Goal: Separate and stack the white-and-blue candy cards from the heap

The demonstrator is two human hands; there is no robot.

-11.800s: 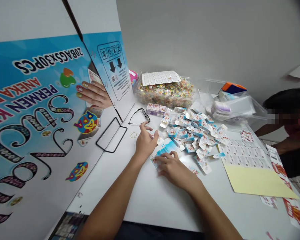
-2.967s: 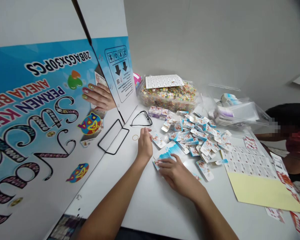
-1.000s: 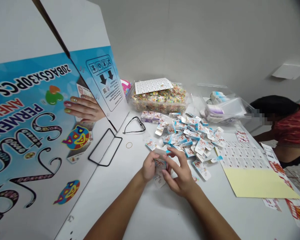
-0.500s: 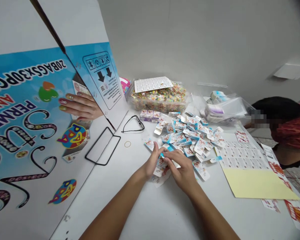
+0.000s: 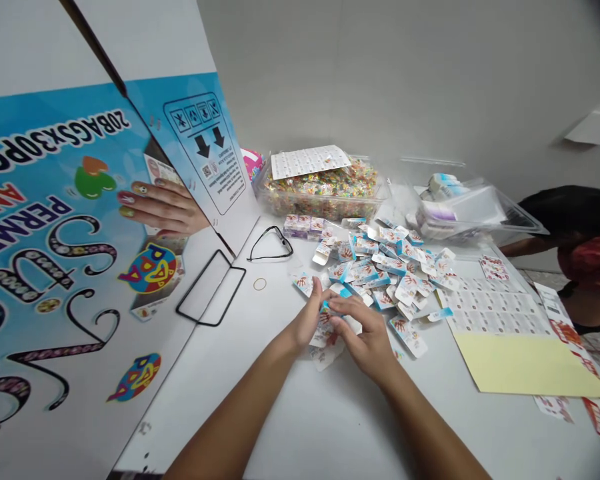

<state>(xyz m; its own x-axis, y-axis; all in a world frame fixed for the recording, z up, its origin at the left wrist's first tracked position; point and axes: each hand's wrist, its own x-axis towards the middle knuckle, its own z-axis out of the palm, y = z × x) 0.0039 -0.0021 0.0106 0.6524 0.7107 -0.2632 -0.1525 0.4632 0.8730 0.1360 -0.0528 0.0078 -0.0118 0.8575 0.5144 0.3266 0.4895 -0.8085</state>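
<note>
My left hand (image 5: 306, 323) and my right hand (image 5: 364, 335) meet at the middle of the white table (image 5: 300, 413). Between them they grip a small stack of flat blue-and-white printed cartons (image 5: 324, 327), fingers closed on its edges. More of these flat cartons (image 5: 385, 267) lie in a loose heap just beyond my hands. A single carton (image 5: 303, 283) lies by my left fingertips.
A big blue printed cardboard box (image 5: 80, 253) fills the left. Black-rimmed glasses (image 5: 271, 244) and a rubber band (image 5: 259, 284) lie near it. A clear tub of coloured sweets (image 5: 325, 187), a clear tray (image 5: 470, 213), sticker sheets (image 5: 495, 310) and a yellow sheet (image 5: 525, 367) sit around. Another person (image 5: 585, 260) is at the right.
My hands gathered the fanned cartons off the table into a stack held between them. In the last second they shifted slightly away from me with the stack.
</note>
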